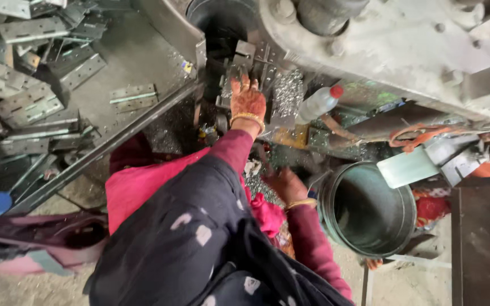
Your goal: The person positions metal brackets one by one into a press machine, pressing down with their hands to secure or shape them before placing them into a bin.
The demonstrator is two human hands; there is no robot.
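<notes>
Head view: left hand (pixel 248 102) lies flat with fingers spread on a small metal plate (pixel 244 67) at the press, far centre; right hand (pixel 288 186) dips into shiny metal bits (pixel 256 187) near the bucket (pixel 370 209) — can't tell its grip. Plate looks stiff, thin, probably sharp-edged; best held by the flat faces.

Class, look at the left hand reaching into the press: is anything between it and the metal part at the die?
Nothing visible does. The left hand lies directly on the metal part at the die, fingers spread; whether it grips is unclear. The right hand stays low, beside the bucket.
</notes>
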